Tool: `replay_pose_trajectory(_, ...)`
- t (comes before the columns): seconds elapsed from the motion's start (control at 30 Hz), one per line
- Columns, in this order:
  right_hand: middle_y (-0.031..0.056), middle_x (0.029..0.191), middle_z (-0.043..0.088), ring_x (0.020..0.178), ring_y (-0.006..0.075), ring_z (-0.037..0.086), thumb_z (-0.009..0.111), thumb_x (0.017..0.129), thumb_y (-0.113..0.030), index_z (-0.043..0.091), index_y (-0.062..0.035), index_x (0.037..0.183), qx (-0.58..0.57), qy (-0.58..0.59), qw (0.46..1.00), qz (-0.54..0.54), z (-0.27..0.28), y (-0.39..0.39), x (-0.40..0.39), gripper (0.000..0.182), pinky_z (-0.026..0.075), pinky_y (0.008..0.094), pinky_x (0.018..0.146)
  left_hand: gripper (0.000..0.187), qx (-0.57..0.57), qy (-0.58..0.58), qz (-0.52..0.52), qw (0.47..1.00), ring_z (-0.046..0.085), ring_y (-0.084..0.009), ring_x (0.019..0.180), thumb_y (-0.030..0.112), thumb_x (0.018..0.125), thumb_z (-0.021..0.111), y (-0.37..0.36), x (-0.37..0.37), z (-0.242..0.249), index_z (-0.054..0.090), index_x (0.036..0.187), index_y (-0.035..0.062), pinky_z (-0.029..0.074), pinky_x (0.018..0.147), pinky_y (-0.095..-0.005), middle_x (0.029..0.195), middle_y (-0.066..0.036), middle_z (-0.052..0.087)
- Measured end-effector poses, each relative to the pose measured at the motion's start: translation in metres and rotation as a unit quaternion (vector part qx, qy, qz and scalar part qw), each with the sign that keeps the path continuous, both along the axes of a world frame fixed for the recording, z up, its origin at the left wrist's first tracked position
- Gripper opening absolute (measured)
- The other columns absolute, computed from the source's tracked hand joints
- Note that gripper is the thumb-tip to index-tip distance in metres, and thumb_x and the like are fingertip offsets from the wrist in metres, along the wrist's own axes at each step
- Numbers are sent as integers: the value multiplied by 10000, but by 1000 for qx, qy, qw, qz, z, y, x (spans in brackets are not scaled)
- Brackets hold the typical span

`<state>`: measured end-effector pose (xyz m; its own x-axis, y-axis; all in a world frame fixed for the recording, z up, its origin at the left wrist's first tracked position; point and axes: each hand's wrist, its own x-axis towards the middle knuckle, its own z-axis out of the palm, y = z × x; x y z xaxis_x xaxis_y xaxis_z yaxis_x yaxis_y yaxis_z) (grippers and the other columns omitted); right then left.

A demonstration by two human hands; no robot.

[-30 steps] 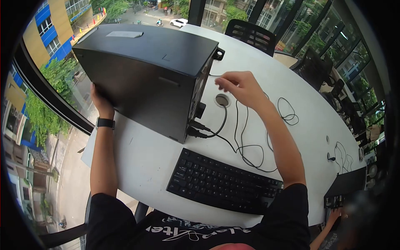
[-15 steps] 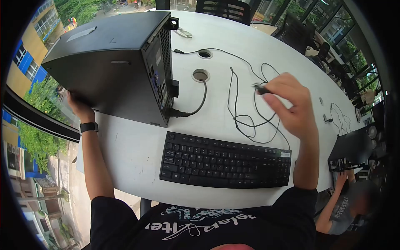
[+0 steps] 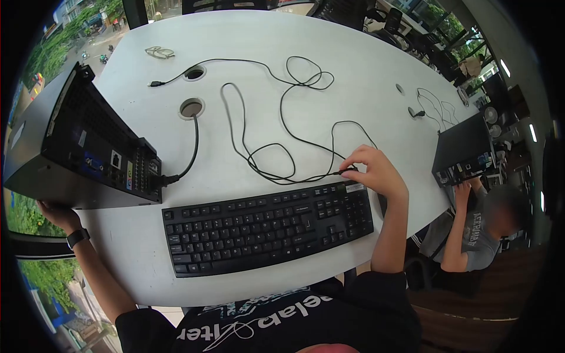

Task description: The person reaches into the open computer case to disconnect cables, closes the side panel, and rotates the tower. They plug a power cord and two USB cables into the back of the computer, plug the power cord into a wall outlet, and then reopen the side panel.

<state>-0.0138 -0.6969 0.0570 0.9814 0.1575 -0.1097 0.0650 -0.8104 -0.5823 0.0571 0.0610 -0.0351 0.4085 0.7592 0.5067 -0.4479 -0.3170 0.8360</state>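
Observation:
At the left stands a black computer tower, its back panel with several ports turned toward me. My left hand is against its lower near edge, gripping it, with the fingers mostly hidden by the case. A power cord runs from the tower's back into a desk hole. My right hand pinches the small black plug of a thin cable between thumb and fingers, just above the top right corner of the black keyboard. The plug's tip is too small to make out.
Loose black cables loop over the white table; one ends in another plug near two grommet holes. Clear-framed glasses lie farther back. To the right, a co-worker has hands on another tower. A dark mouse lies partly behind my right forearm.
My right hand has come down with the plug from above the table to beside the keyboard's top right corner. The view has swung right; my left hand stays at the tower.

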Motion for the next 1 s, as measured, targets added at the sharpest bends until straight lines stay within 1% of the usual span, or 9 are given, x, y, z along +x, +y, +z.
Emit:
replay_pose_trajectory(0.23,28,976,647,979,235,572,805,775,-116,776,-57,871,-82,-55,994,50,-11,-9,-4,117,458,352,918,514,126,60,47,989,538,-298,1277,299,1103,408,-1,-2,0,405,1499,-28,426,1102,-431,1438,-191,532)
replay_pose_trajectory(0.43,81,888,628,930,264,562,770,793,-146,758,-24,820,-121,-75,990,12,-14,-8,-1,126,448,379,845,577,-123,2,-9,992,456,-324,1343,457,1074,354,-41,-7,21,432,1502,79,322,1159,-517,1482,-125,492)
replay_pose_trajectory(0.5,94,826,626,875,273,567,771,788,-142,742,-7,812,-99,-47,994,16,-14,1,1,140,439,385,812,549,-15,-11,-17,1000,494,-276,1288,457,1074,374,-9,-3,-4,478,1458,79,335,1141,-472,1427,-109,540)
replay_pose_trajectory(0.6,106,790,650,817,283,577,761,803,-128,727,10,832,-83,-52,995,24,-17,4,2,145,440,392,789,509,-96,-67,-89,989,501,-248,1279,426,1078,420,-38,-2,23,510,1397,39,349,1101,-427,1378,-89,557)
replay_pose_trajectory(0.67,104,800,660,813,283,580,757,808,-115,722,8,833,-101,-127,986,38,-15,19,0,130,442,397,784,478,121,-33,88,988,503,-240,1289,384,1075,441,-55,-12,44,509,1375,18,349,1095,-408,1373,-102,551)
replay_pose_trajectory(0.8,93,798,664,805,284,586,744,817,-81,702,-4,829,-128,-256,946,154,18,72,12,89,452,398,765,439,262,-138,229,927,502,-248,1289,206,997,448,-105,-45,124,477,1367,-29,364,1102,-419,1395,-153,525)
replay_pose_trajectory(0.87,87,796,658,807,285,586,742,820,-76,689,-9,813,-104,-258,935,221,38,108,17,86,457,386,752,475,401,-140,261,867,503,-273,1289,214,977,451,-126,-50,153,464,1374,-44,374,1109,-436,1383,-173,546)
replay_pose_trajectory(0.93,91,854,664,833,286,599,752,817,-107,687,-8,843,-10,-248,919,307,47,151,26,121,473,378,766,425,418,-224,49,879,552,-334,1271,221,985,493,-166,-45,178,536,1309,-50,433,1077,-488,1365,-232,561)
replay_pose_trajectory(1.0,99,916,666,872,291,617,765,804,-140,682,-19,957,88,-262,889,366,31,199,36,212,500,385,811,445,606,-152,148,767,582,-357,1248,274,988,529,-190,-48,202,582,1265,-70,448,1075,-483,1336,-252,596)
